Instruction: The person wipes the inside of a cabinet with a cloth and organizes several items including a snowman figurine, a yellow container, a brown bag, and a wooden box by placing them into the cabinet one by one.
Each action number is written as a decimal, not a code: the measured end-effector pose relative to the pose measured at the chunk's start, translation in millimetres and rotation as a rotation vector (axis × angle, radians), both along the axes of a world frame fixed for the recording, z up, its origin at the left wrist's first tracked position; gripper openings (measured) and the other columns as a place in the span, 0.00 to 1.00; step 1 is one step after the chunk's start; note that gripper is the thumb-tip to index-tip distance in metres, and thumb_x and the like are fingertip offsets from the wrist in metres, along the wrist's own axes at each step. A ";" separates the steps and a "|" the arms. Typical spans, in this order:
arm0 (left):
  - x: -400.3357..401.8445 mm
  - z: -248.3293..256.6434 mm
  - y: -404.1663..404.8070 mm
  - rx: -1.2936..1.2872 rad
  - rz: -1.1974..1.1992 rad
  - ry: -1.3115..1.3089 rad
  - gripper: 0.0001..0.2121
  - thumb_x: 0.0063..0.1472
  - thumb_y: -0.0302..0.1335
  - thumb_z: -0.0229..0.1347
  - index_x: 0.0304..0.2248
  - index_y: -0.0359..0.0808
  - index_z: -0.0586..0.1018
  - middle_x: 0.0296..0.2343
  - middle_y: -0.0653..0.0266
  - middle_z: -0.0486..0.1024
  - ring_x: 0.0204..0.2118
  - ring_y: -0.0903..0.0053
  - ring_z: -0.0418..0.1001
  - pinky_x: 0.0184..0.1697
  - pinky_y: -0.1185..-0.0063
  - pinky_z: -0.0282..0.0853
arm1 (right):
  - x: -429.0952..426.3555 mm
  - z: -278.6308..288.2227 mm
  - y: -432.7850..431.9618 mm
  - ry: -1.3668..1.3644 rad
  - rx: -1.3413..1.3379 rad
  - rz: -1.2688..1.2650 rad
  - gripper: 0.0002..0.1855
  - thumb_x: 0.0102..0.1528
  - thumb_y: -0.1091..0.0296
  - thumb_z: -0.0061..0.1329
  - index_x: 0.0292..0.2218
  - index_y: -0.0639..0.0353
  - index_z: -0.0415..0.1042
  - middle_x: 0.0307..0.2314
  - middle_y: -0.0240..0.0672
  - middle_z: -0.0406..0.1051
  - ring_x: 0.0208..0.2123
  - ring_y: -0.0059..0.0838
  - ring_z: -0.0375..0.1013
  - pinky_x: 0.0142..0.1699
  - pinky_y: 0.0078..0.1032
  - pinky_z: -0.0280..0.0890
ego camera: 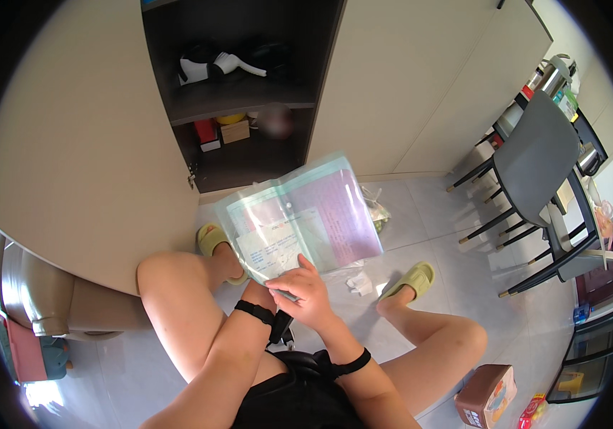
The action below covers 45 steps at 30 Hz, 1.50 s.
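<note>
A clear greenish plastic document folder point(333, 214) with printed papers inside, pink and white ones among them, is held above the floor in front of me. My right hand point(303, 292) grips its near lower edge, the thumb below and the fingers on top, with the index finger over the white sheet. My left forearm reaches up to the folder's lower left corner; my left hand point(259, 292) is mostly hidden beneath the folder, so its grasp does not show. Both arms wear black straps near the wrists.
An open dark cabinet point(242, 102) holds white-and-black items and small boxes. Its door point(86, 161) stands at the left. Crumpled tissue point(360, 283) and a plastic bag point(376, 209) lie on the floor. A grey chair point(537, 155) and brown box point(486, 397) are at the right.
</note>
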<state>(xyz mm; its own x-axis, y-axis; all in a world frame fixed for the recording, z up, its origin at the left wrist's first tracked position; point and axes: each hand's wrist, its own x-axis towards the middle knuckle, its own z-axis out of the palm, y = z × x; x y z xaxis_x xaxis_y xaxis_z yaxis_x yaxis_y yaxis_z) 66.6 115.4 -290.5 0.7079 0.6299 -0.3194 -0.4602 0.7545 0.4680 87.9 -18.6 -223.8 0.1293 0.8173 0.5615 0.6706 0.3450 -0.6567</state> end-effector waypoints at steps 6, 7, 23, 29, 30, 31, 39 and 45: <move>-7.7 -3.5 -0.6 0.014 -0.016 -0.003 0.23 0.60 0.41 0.47 0.48 0.32 0.66 0.43 0.59 0.69 0.44 0.70 0.68 0.46 0.73 0.66 | -1.8 -6.7 2.1 0.047 -0.018 0.017 0.09 0.42 0.72 0.56 0.29 0.51 0.75 0.24 0.25 0.73 0.30 0.25 0.71 0.53 0.37 0.54; -8.7 -3.5 0.0 0.018 -0.014 -0.008 0.23 0.60 0.42 0.47 0.48 0.32 0.66 0.43 0.59 0.69 0.44 0.70 0.68 0.46 0.73 0.66 | -2.8 -8.9 2.9 0.032 0.015 -0.007 0.09 0.42 0.73 0.56 0.30 0.53 0.75 0.24 0.26 0.73 0.30 0.26 0.71 0.50 0.35 0.59; 4.6 -13.5 13.3 0.070 -0.144 -0.119 0.23 0.60 0.43 0.46 0.47 0.32 0.66 0.43 0.59 0.69 0.44 0.70 0.69 0.46 0.73 0.66 | 14.7 4.6 -15.3 0.498 -0.137 0.070 0.06 0.42 0.74 0.57 0.26 0.61 0.76 0.42 0.41 0.67 0.42 0.29 0.67 0.39 0.21 0.63; 3.6 -18.0 5.0 0.085 -0.164 -0.152 0.24 0.60 0.43 0.46 0.47 0.32 0.66 0.43 0.58 0.69 0.43 0.70 0.69 0.46 0.73 0.66 | 40.3 -23.1 -9.8 0.649 0.021 0.063 0.08 0.49 0.67 0.51 0.26 0.63 0.74 0.57 0.45 0.47 0.56 0.37 0.51 0.56 0.31 0.49; 2.2 -8.4 0.6 0.054 -0.134 -0.101 0.24 0.60 0.44 0.46 0.46 0.33 0.67 0.41 0.58 0.71 0.42 0.70 0.70 0.45 0.73 0.67 | 40.8 -24.4 -8.0 1.034 0.080 0.085 0.08 0.51 0.67 0.48 0.28 0.63 0.72 0.57 0.46 0.47 0.56 0.35 0.52 0.56 0.31 0.50; -3.4 2.5 -4.4 -0.008 -0.157 -0.150 0.22 0.58 0.39 0.50 0.46 0.32 0.67 0.39 0.59 0.72 0.40 0.70 0.71 0.44 0.73 0.68 | 43.8 -23.8 -8.8 1.411 0.143 0.101 0.08 0.53 0.68 0.45 0.30 0.63 0.71 0.57 0.46 0.47 0.56 0.34 0.53 0.55 0.31 0.51; -10.7 11.3 -1.2 0.033 -0.033 0.206 0.18 0.50 0.24 0.56 0.40 0.24 0.70 0.36 0.55 0.72 0.36 0.68 0.73 0.38 0.71 0.70 | 97.5 -49.9 -18.7 1.480 0.065 -0.589 0.09 0.53 0.68 0.48 0.32 0.65 0.68 0.34 0.36 0.69 0.36 0.23 0.68 0.44 0.19 0.61; -4.6 9.0 -1.1 0.112 -0.059 0.210 0.16 0.50 0.24 0.55 0.38 0.24 0.71 0.33 0.55 0.73 0.34 0.69 0.74 0.37 0.73 0.71 | 112.5 -63.7 -18.8 1.085 -0.128 -0.619 0.11 0.49 0.67 0.52 0.33 0.64 0.70 0.32 0.32 0.70 0.33 0.19 0.67 0.37 0.16 0.60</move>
